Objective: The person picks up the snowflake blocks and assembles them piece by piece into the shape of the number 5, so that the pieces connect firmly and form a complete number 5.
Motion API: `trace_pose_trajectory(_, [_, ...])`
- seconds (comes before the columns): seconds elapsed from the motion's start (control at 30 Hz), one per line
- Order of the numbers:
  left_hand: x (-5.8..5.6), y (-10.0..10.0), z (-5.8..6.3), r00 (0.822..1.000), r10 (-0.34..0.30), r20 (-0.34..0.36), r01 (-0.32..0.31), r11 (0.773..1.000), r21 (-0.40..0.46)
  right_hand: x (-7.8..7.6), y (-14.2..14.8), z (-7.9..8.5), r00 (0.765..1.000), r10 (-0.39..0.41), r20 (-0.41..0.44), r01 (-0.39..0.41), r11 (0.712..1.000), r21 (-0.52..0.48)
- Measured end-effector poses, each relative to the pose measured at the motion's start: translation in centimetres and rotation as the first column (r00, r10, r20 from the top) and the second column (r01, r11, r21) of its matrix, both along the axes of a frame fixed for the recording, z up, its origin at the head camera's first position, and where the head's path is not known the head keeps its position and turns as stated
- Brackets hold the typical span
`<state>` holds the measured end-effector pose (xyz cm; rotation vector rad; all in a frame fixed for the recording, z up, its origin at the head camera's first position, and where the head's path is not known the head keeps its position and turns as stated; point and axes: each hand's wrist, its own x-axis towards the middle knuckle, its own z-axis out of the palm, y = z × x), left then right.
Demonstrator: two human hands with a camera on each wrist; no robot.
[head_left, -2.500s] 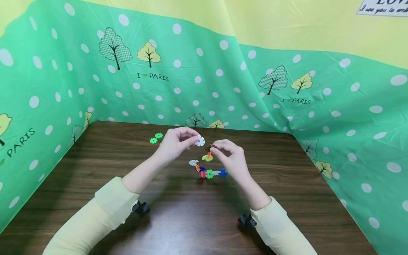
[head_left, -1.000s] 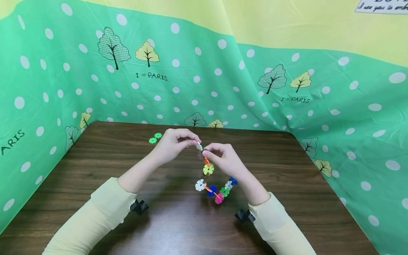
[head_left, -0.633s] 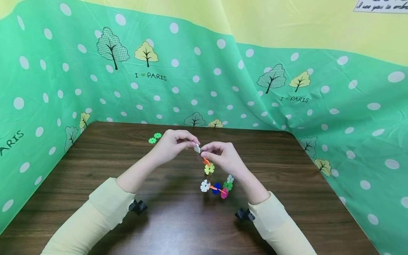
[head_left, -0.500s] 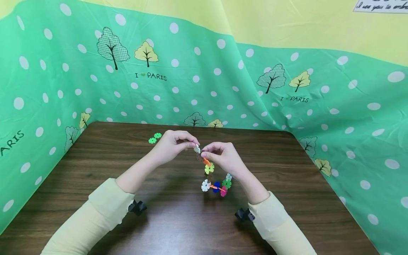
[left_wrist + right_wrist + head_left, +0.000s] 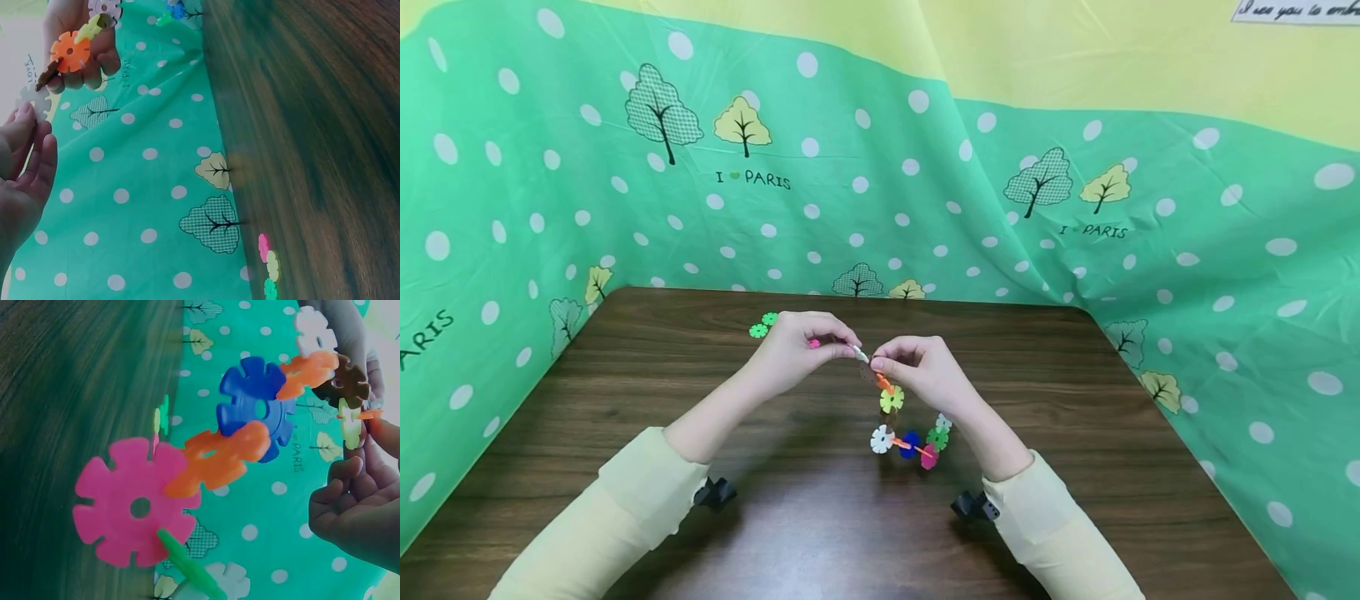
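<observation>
My left hand (image 5: 790,350) pinches a white notched snowflake disc (image 5: 35,103) between thumb and fingers. Its edge meets a brown disc (image 5: 48,75) at the end of a chain of interlocking snowflake discs. Thumb and forefinger of my right hand (image 5: 925,367) pinch the chain at that brown end. Below hang an orange disc (image 5: 70,52), a yellow disc (image 5: 892,399), a white disc (image 5: 882,439), a blue disc (image 5: 259,406), a pink disc (image 5: 137,500) and a green disc (image 5: 937,438). The right wrist partly hides the far end.
Green loose discs (image 5: 758,331) lie on the brown wooden table (image 5: 820,517) behind my left hand. Beside them, in the left wrist view, are a yellow disc (image 5: 272,265) and a pink disc (image 5: 264,247). A green dotted cloth (image 5: 925,200) walls the table in.
The white disc in my left hand came right to the chain's brown end and turned edge-on. The chain now hangs lower from my right hand. Lately my left hand dipped slightly.
</observation>
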<state>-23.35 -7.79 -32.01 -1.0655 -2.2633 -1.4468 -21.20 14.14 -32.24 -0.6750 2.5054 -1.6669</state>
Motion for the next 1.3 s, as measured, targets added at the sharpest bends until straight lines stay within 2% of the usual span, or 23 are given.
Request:
trace_pose_trajectory(0.2, [0.4,0.4,-0.1,0.992,0.053,-0.115,-0.047,0.997,0.058,0.0,-0.1,0.2,1.000,0.019,-0.010,-0.019,1.000,0.004])
trace_pose_trajectory(0.4, [0.5,0.8,-0.3,0.982,0.115,-0.150,-0.106,0.992,0.066,-0.1,-0.2,0.5,0.999,0.046,-0.027,-0.047,0.999,-0.005])
trace_pose_trajectory(0.57, [0.1,0.7,-0.2,0.992,0.101,-0.076,-0.094,0.992,0.087,-0.1,0.0,0.4,0.996,0.068,-0.059,-0.065,0.997,0.042])
trace_pose_trajectory(0.63, [-0.1,0.4,-0.1,0.994,0.100,-0.044,-0.095,0.990,0.105,0.0,0.0,0.4,0.997,0.053,-0.063,-0.049,0.997,0.056])
trace_pose_trajectory(0.7, [-0.2,0.1,-0.1,0.993,0.110,-0.049,-0.105,0.990,0.097,0.0,0.1,0.3,0.998,0.022,-0.067,-0.018,0.998,0.053])
trace_pose_trajectory(0.83, [0.1,-0.1,-0.8,0.983,0.127,-0.134,-0.123,0.992,0.043,0.0,0.0,0.2,0.997,-0.054,-0.059,0.055,0.998,0.017])
trace_pose_trajectory(1.0, [0.4,0.1,-1.5,0.963,0.146,-0.228,-0.135,0.989,0.063,0.0,0.1,0.0,0.993,-0.113,-0.043,0.113,0.994,-0.012])
trace_pose_trajectory(1.3, [0.6,0.7,-1.5,0.948,0.129,-0.292,-0.105,0.990,0.094,0.0,0.1,-0.3,0.994,-0.109,-0.014,0.108,0.992,-0.071])
